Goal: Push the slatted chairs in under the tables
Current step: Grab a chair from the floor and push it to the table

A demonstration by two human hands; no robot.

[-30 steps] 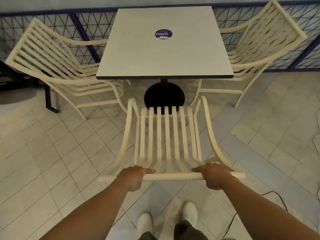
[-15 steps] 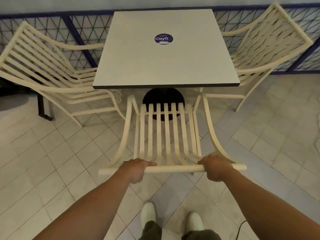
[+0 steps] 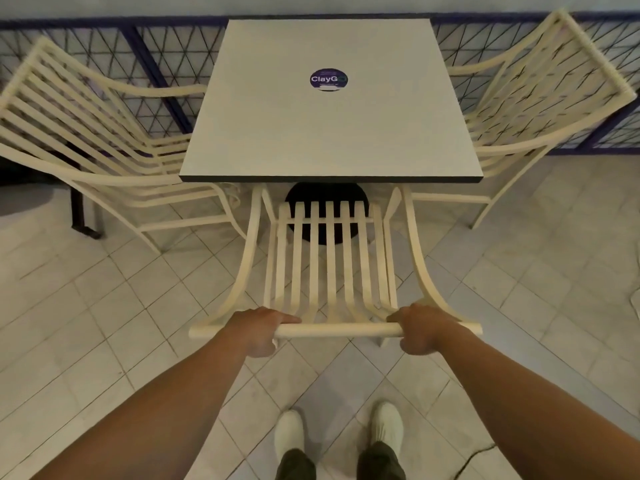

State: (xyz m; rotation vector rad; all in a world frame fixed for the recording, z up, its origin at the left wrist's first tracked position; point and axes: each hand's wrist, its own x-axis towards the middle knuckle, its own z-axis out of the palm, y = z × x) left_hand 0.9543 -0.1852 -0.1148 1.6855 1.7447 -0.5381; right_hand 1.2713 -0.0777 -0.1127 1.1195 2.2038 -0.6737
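Observation:
A cream slatted chair (image 3: 330,258) stands directly in front of me, its back towards me and its front edge just under the near edge of the square grey table (image 3: 329,133). My left hand (image 3: 258,329) grips the chair's top rail on the left. My right hand (image 3: 424,329) grips the same rail on the right. A second slatted chair (image 3: 93,140) sits at the table's left side, and a third (image 3: 540,95) at its right side, both with seats partly under the tabletop.
The table has a black round base (image 3: 327,197) and a round sticker (image 3: 328,79) on top. A blue mesh railing (image 3: 156,74) runs behind. A dark post (image 3: 81,211) stands at the left. My white shoes (image 3: 289,433) are on the tiled floor.
The chair has slid forward towards the table, its front now reaching under the tabletop edge. I have stepped closer, both hands staying on the top rail.

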